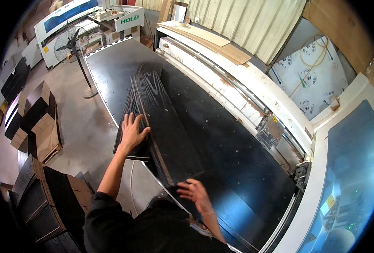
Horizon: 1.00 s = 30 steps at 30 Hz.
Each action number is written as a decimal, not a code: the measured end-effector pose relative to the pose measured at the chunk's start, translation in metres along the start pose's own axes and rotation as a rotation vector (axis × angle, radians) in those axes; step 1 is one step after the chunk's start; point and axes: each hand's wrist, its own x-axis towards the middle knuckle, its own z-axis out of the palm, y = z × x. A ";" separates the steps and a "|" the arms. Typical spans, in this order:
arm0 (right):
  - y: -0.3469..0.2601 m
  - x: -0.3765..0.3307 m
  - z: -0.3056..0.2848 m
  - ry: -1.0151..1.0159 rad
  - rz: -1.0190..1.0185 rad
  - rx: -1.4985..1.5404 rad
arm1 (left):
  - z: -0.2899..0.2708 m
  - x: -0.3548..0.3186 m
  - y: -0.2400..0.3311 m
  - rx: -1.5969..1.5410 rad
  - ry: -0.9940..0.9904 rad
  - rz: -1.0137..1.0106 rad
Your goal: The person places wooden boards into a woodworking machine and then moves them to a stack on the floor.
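A long black wood-grain board point(164, 122) lies lengthwise on the dark machine table point(233, 139), with a brown strip along its left edge. Left of it, more black boards point(130, 150) are stacked and overhang the table's left edge. My left hand point(131, 130) is spread over these boards, its thumb near the long board's edge; whether it presses down cannot be made out. Close to the near end of the long board is my right hand point(195, 195), slightly blurred, with fingers apart and nothing seen in them.
Along the table's right side runs a white machine beam point(237, 88) with thin panels point(212, 40) on top. A blue-tinted cover point(347, 168) stands at the right. Stacks of dark panels point(48, 202) and a standing fan point(73, 48) are on the left floor.
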 end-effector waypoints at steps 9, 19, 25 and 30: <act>0.013 0.004 0.002 -0.166 -0.027 -0.312 | 0.003 -0.015 -0.082 0.237 0.048 -0.252; 0.027 -0.006 -0.009 -0.006 0.011 -0.240 | 0.000 0.019 -0.126 0.158 0.145 -0.347; 0.023 -0.018 -0.016 0.089 -0.009 -0.280 | -0.003 0.001 -0.084 0.118 0.134 -0.295; 0.021 -0.023 -0.023 0.146 -0.102 -0.319 | 0.004 -0.017 -0.056 0.158 0.150 -0.311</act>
